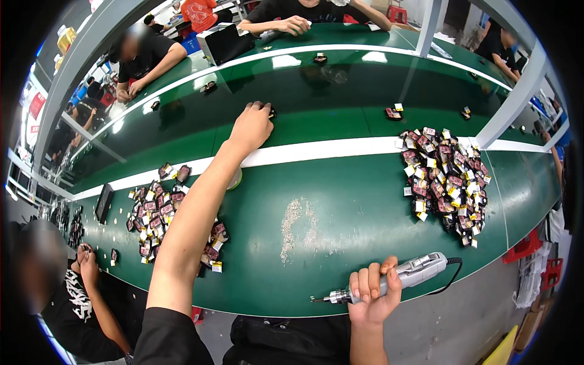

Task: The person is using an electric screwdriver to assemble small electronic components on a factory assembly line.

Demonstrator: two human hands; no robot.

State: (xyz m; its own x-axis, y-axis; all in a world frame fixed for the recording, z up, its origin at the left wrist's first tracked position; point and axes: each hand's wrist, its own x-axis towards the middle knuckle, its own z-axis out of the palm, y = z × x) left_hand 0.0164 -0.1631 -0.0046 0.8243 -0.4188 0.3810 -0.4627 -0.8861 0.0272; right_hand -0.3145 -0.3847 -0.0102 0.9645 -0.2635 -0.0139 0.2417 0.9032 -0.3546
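My right hand (374, 292) is wrapped around a grey electric screwdriver (420, 269) near the table's front edge. Its bit points left, and a dark cord leaves its right end. Stretched far forward over the white rail, my left hand (252, 125) has its fingers curled over a small black module (272, 113), mostly hidden by them, on the dark green belt. Between my arms, many tiny silvery screws (299, 228) lie scattered on the green table (255, 280). A heap of black modules with white and yellow tabs (447, 182) lies at the right.
Another heap of modules (159, 210) sits left, partly behind my forearm. A round green-rimmed container (235, 179) is beside that forearm. The white rail (328, 149) separates table and belt. Grey metal posts (517, 106) frame the line. Co-workers sit across the belt and at my left.
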